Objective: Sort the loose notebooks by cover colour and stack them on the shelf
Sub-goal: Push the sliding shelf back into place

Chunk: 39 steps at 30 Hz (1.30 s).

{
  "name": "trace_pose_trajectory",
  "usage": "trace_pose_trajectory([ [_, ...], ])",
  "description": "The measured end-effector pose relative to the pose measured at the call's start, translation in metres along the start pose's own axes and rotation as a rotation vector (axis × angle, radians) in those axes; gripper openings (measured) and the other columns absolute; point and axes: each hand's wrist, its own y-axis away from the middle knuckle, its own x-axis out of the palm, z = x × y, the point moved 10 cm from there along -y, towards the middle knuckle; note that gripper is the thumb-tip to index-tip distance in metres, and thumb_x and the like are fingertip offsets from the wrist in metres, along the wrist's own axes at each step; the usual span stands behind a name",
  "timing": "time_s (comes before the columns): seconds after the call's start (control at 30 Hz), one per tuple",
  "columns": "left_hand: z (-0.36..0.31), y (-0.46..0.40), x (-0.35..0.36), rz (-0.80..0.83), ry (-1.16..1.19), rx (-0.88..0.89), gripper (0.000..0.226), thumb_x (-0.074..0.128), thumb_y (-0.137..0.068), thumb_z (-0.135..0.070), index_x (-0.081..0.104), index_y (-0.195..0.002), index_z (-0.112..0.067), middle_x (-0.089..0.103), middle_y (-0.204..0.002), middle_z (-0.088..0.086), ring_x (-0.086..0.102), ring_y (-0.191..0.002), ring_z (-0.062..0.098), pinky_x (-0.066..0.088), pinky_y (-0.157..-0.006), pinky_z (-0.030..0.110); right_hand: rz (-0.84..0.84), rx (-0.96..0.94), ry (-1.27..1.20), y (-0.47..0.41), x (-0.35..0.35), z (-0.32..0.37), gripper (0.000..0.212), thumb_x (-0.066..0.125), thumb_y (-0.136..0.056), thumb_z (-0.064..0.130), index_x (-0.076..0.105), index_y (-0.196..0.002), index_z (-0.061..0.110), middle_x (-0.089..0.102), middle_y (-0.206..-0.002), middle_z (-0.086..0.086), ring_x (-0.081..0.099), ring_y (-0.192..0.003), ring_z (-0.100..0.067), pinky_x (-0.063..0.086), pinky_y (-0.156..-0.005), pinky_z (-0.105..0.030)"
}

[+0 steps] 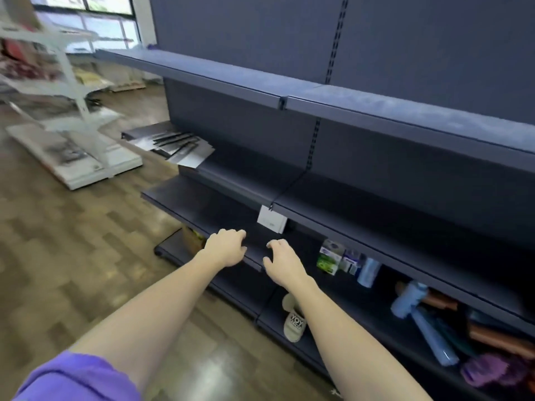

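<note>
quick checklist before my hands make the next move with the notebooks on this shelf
1. Left hand free to pick: ok, it holds nothing, fingers loosely curled at the dark shelf's front edge.
2. Right hand free: ok, it holds nothing, fingers bent at the same edge.
3. Notebooks located: ok, a loose fanned pile lies at the left end of the shelf above, apart from both hands.
4. Cover colours readable: cannot tell, the pile is blurred, showing only dark and pale greys.
5. Stacking room on the shelf by the hands: ok, its surface shows bare.
6. White price tag clear of the hands: ok.
</note>
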Motion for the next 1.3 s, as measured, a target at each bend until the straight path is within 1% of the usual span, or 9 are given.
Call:
trace_pose_trajectory([
  [0.17, 0.068, -0.016, -0.016, -0.035, -0.031, -0.079, 0.036, 0.044, -0.102, -0.038, 0.049, -0.131, -0.018, 0.058, -0.129, 0.007, 0.049, -0.12, 0.031, 0.043, -0.095, 0.043, 0.008, -0.069, 0.028, -0.042, 0.022, 0.042, 0.045, 0.05, -0.099, 0.027, 0.046, -0.142, 0.015, 0.043, -0.145, -0.003, 0.047, -0.128, -0.024, 0.044, -0.104, -0.038],
  [0.33, 0.121, -0.056, -0.027, -0.096, 0.027, -0.092, 0.042, 0.044, -0.102, -0.038, 0.045, -0.14, -0.02, 0.056, -0.134, 0.005, 0.047, -0.123, 0.029, 0.046, -0.098, 0.043, 0.004, -0.099, 0.055, -0.105, 0.042, 0.078, 0.043, 0.049, -0.099, 0.026, 0.047, -0.14, 0.014, 0.045, -0.143, -0.004, 0.049, -0.125, -0.025, 0.044, -0.104, -0.04],
  [0.43, 0.154, -0.085, -0.038, -0.099, 0.035, -0.072, 0.045, 0.045, -0.102, -0.037, 0.043, -0.143, -0.02, 0.054, -0.137, 0.005, 0.046, -0.126, 0.029, 0.044, -0.101, 0.043, -0.007, -0.105, 0.02, -0.149, 0.052, 0.105, 0.044, 0.049, -0.099, 0.026, 0.046, -0.141, 0.015, 0.045, -0.143, -0.004, 0.049, -0.125, -0.025, 0.045, -0.103, -0.04],
  [0.57, 0.201, -0.127, -0.061, -0.051, -0.02, -0.032, 0.046, 0.047, -0.101, -0.037, 0.042, -0.144, -0.022, 0.052, -0.14, 0.004, 0.044, -0.128, 0.029, 0.043, -0.102, 0.044, -0.053, -0.064, -0.063, -0.207, 0.054, 0.142, 0.046, 0.049, -0.099, 0.025, 0.045, -0.143, 0.015, 0.044, -0.144, -0.004, 0.046, -0.128, -0.025, 0.043, -0.105, -0.039],
  [0.77, 0.285, -0.197, -0.109, -0.047, -0.059, -0.056, 0.046, 0.049, -0.1, -0.036, 0.042, -0.142, -0.02, 0.052, -0.14, 0.005, 0.045, -0.128, 0.03, 0.045, -0.097, 0.045, -0.044, -0.082, -0.153, -0.283, 0.062, 0.196, 0.048, 0.05, -0.099, 0.025, 0.043, -0.145, 0.014, 0.044, -0.146, -0.005, 0.043, -0.133, -0.024, 0.039, -0.109, -0.038],
  [0.83, 0.304, -0.219, -0.119, -0.084, -0.049, -0.052, 0.045, 0.049, -0.099, -0.034, 0.044, -0.141, -0.019, 0.053, -0.14, 0.006, 0.046, -0.127, 0.03, 0.046, -0.096, 0.044, -0.052, -0.084, -0.16, -0.308, 0.061, 0.209, 0.048, 0.049, -0.099, 0.025, 0.043, -0.145, 0.013, 0.044, -0.146, -0.005, 0.042, -0.134, -0.023, 0.038, -0.11, -0.037],
  [1.1, 0.355, -0.277, -0.111, -0.082, -0.022, 0.013, 0.036, 0.049, -0.097, -0.033, 0.05, -0.13, -0.018, 0.057, -0.13, 0.006, 0.049, -0.119, 0.031, 0.047, -0.093, 0.046, -0.063, -0.057, -0.051, -0.381, 0.08, 0.24, 0.047, 0.05, -0.098, 0.023, 0.046, -0.143, 0.011, 0.047, -0.142, -0.008, 0.045, -0.129, -0.027, 0.038, -0.109, -0.038],
  [1.2, 0.383, -0.306, -0.116, -0.077, -0.01, 0.026, 0.041, 0.048, -0.098, -0.032, 0.047, -0.136, -0.018, 0.055, -0.133, 0.007, 0.047, -0.122, 0.031, 0.047, -0.094, 0.045, -0.077, -0.042, -0.01, -0.414, 0.085, 0.252, 0.047, 0.049, -0.098, 0.022, 0.045, -0.143, 0.011, 0.046, -0.144, -0.008, 0.043, -0.13, -0.028, 0.036, -0.11, -0.039],
  [1.3, 0.414, -0.344, -0.124, -0.101, -0.024, 0.056, 0.039, 0.048, -0.098, -0.029, 0.048, -0.134, -0.015, 0.056, -0.133, 0.009, 0.048, -0.122, 0.031, 0.046, -0.096, 0.044, -0.08, -0.024, 0.03, -0.454, 0.091, 0.265, 0.051, 0.047, -0.097, 0.022, 0.041, -0.147, 0.012, 0.042, -0.15, -0.008, 0.04, -0.134, -0.03, 0.033, -0.111, -0.039],
])
